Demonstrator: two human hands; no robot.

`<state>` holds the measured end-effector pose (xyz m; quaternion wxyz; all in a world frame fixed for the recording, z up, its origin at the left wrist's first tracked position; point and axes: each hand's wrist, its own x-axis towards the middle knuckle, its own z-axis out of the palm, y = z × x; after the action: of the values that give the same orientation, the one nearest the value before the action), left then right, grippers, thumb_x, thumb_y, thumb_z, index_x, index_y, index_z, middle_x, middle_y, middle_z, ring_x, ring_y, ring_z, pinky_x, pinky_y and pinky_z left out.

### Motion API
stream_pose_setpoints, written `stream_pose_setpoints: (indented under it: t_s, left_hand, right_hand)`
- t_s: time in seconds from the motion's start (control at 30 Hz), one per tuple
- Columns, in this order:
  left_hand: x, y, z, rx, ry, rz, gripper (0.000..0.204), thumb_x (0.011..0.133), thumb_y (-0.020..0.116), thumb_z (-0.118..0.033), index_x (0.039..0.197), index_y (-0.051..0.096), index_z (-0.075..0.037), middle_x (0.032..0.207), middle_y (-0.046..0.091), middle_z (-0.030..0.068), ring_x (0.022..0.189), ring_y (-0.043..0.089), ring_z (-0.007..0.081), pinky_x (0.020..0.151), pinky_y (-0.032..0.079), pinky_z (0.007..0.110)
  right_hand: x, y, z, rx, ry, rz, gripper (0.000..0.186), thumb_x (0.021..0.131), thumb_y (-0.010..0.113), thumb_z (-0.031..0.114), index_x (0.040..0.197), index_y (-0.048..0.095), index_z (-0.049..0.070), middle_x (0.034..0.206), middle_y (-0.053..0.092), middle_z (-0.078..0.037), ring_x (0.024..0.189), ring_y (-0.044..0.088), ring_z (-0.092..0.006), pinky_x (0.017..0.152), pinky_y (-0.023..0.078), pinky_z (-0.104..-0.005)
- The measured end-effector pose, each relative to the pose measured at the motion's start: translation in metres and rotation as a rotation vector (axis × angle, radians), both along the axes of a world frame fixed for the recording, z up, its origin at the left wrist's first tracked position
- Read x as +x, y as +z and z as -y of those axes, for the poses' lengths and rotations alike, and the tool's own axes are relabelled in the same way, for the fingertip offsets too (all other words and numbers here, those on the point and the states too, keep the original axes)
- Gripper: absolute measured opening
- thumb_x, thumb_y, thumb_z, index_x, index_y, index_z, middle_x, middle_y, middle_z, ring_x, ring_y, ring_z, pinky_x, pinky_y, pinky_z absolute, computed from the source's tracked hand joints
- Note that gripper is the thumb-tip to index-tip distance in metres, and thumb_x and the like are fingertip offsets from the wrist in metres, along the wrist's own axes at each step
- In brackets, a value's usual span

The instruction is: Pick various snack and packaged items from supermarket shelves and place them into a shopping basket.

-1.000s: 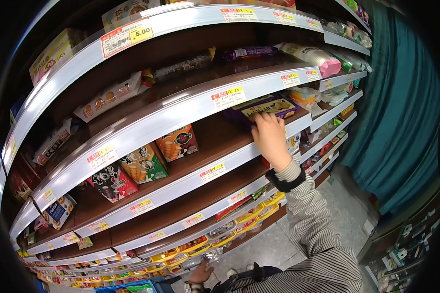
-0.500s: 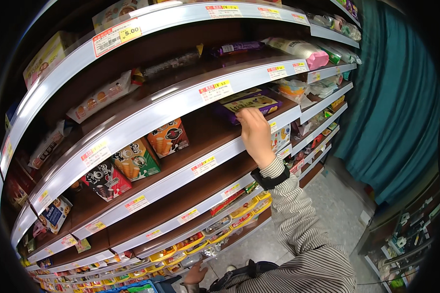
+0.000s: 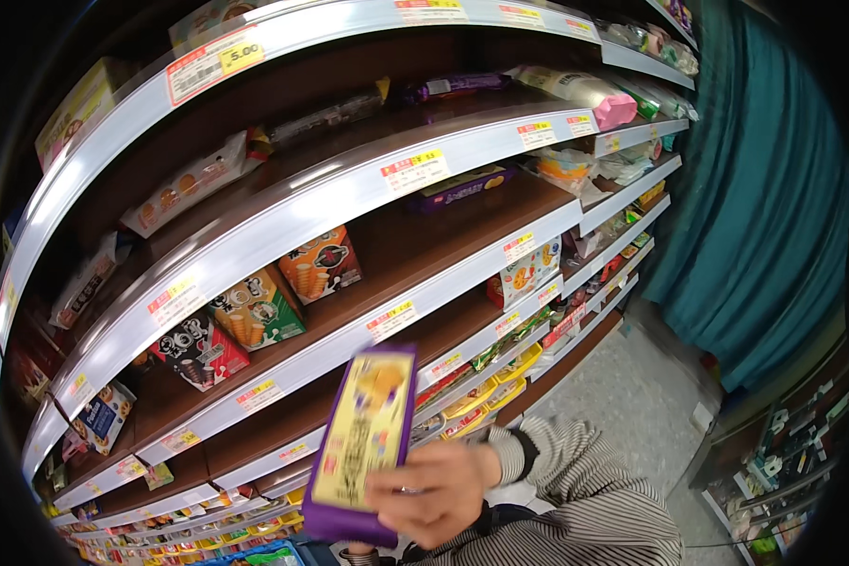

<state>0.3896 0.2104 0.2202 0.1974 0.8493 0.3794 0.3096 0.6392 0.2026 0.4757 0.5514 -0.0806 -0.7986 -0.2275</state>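
My right hand, in a striped sleeve with a dark band at the wrist, grips a purple and pale yellow biscuit box by its lower right edge. The box is tilted upright in front of the lower shelves, its printed face toward me. Only a sliver of my left hand shows beneath the box, its fingers hidden. A similar purple box lies on the middle shelf at the back right.
Curved store shelves with pale price rails span the left and middle. Red, green and orange snack boxes stand on one shelf. Yellow bins sit lower down. A blue basket is at the bottom edge. A teal curtain hangs at right.
My right hand has brought the purple biscuit box off the middle shelf, down and toward me. My left hand, visible before, is now mostly covered by the box.
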Motion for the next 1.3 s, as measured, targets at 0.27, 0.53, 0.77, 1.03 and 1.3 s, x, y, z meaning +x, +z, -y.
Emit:
stream_pose_setpoints:
  t_s: [0.27, 0.53, 0.77, 1.03, 1.3]
  left_hand:
    - [-0.034, 0.020, 0.017, -1.212, 0.177, 0.811, 0.037, 0.088, 0.054, -0.021, 0.118, 0.052, 0.001, 0.101, 0.065, 0.0149, 0.087, 0.065, 0.0246, 0.076, 0.052, 0.034]
    - [-0.083, -0.003, 0.046, -1.647, 0.210, 1.425, 0.034, 0.086, 0.054, -0.013, 0.115, 0.052, 0.003, 0.102, 0.064, 0.0186, 0.083, 0.067, 0.0254, 0.071, 0.057, 0.036]
    - [-0.142, -0.038, 0.086, -1.010, 0.676, 1.854, 0.036, 0.082, 0.054, -0.007, 0.116, 0.050, 0.002, 0.109, 0.062, 0.0173, 0.097, 0.063, 0.0309, 0.086, 0.051, 0.044]
    - [-0.270, -0.081, 0.125, -0.521, 1.075, 1.822, 0.039, 0.074, 0.057, 0.003, 0.111, 0.048, 0.001, 0.101, 0.061, 0.0141, 0.085, 0.064, 0.0322, 0.076, 0.055, 0.043]
    - [-0.361, -0.196, 0.137, 0.112, 2.086, 0.914, 0.056, 0.071, 0.063, -0.008, 0.121, 0.045, 0.008, 0.104, 0.060, 0.0208, 0.086, 0.063, 0.0316, 0.072, 0.052, 0.036]
  right_hand:
    - [-0.090, -0.127, 0.014, -0.763, 0.404, 0.123, 0.021, 0.069, 0.058, 0.002, 0.090, 0.056, 0.005, 0.097, 0.057, -0.008, 0.089, 0.057, -0.0241, 0.068, 0.049, -0.0342]
    - [-0.110, -0.174, 0.018, -1.022, 0.473, 0.693, 0.021, 0.081, 0.056, 0.014, 0.100, 0.059, 0.008, 0.106, 0.057, -0.007, 0.098, 0.055, -0.0229, 0.082, 0.043, -0.0368]
    - [-0.082, -0.163, -0.004, -1.226, 0.371, 0.612, 0.016, 0.084, 0.055, 0.015, 0.097, 0.061, 0.007, 0.096, 0.061, -0.007, 0.093, 0.058, -0.0254, 0.084, 0.045, -0.0352]
    - [-0.047, -0.169, -0.003, -1.521, 0.204, 0.479, 0.018, 0.089, 0.053, 0.019, 0.097, 0.061, 0.006, 0.092, 0.063, -0.011, 0.087, 0.060, -0.0304, 0.075, 0.049, -0.0374]
    - [-0.032, -0.178, 0.003, -1.519, 0.077, 0.364, 0.017, 0.089, 0.053, 0.018, 0.096, 0.061, 0.005, 0.092, 0.064, -0.012, 0.083, 0.062, -0.0305, 0.072, 0.050, -0.0373]
